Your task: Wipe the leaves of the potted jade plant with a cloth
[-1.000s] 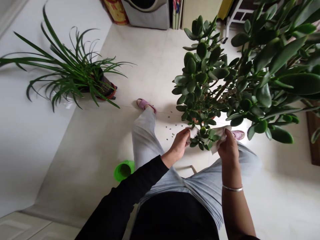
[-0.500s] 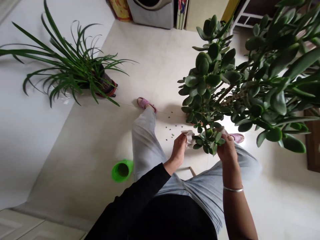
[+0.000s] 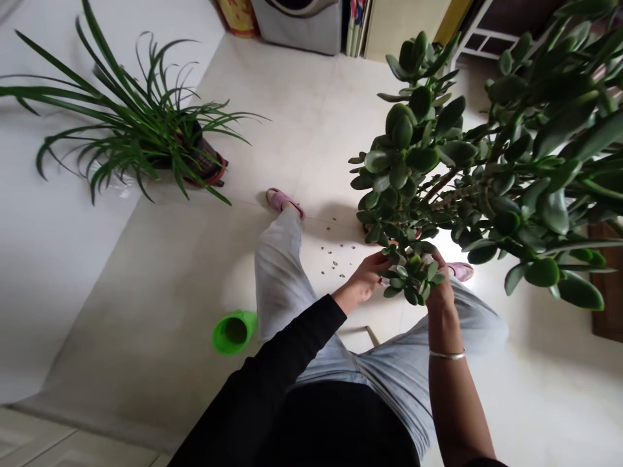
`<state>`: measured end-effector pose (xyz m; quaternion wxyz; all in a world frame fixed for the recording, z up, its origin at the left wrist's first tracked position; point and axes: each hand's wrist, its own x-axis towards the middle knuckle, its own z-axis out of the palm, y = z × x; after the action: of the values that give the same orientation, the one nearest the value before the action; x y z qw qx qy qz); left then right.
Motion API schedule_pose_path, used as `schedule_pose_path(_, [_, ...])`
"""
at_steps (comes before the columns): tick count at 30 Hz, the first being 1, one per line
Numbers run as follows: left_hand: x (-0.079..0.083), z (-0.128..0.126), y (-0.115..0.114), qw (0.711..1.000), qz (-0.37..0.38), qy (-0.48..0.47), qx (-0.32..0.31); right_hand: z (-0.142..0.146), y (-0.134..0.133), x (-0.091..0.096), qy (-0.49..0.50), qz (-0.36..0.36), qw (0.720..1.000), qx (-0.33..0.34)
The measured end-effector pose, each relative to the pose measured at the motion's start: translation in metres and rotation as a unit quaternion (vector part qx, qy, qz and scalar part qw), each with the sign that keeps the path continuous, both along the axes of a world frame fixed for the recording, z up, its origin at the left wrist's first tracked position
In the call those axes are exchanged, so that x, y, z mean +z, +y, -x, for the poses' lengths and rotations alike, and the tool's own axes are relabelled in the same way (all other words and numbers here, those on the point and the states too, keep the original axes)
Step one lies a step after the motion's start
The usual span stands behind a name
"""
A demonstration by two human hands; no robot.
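A large jade plant (image 3: pixel 409 159) with thick, glossy leaves fills the right side, and its low branch (image 3: pixel 409 275) hangs between my hands. My left hand (image 3: pixel 367 279) reaches in from the left with curled fingers, closed on a white tissue (image 3: pixel 384 281) of which only a sliver shows. My right hand (image 3: pixel 442 288) is closed at the branch's right side, its fingertips behind the leaves. The pale tissue seen in it before is now mostly hidden. Part of a reddish pot (image 3: pixel 370 232) shows beneath the foliage.
Several small leaf bits (image 3: pixel 335 263) lie on the pale floor (image 3: pixel 195 259). A green bucket (image 3: pixel 233 332) stands left of my leg. A long-leaved potted plant (image 3: pixel 160 139) stands by the left wall. A grey appliance (image 3: pixel 302 26) and upright boards (image 3: pixel 403 29) line the back.
My left hand has moved right and slightly up, in under the low branch, so its tissue is now mostly covered by leaves. My right hand has stayed close to the same leaves.
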<state>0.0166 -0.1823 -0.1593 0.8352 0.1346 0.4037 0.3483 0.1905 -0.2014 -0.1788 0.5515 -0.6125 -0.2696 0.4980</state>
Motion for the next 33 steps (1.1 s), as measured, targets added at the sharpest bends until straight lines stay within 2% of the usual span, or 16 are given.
schedule_pose_path(9, [-0.003,-0.001,0.006,0.999,-0.019,0.029,-0.033,0.016,-0.001,0.026,-0.085,-0.062,0.994,0.013])
schedule_pose_path(15, [-0.005,-0.005,0.006,0.998,-0.016,0.053,-0.035,0.018,-0.005,0.023,-0.175,-0.09,0.98,-0.006])
schedule_pose_path(21, [-0.009,-0.004,0.006,0.997,-0.022,0.055,-0.048,0.024,-0.007,0.022,-0.219,-0.118,0.969,-0.014])
schedule_pose_path(27, [-0.013,-0.003,0.006,0.998,-0.031,0.041,-0.033,0.023,-0.012,0.012,-0.232,-0.146,0.961,-0.044])
schedule_pose_path(33, [-0.019,-0.007,0.003,0.999,-0.037,0.034,0.01,0.025,-0.011,0.013,-0.227,-0.146,0.962,-0.031])
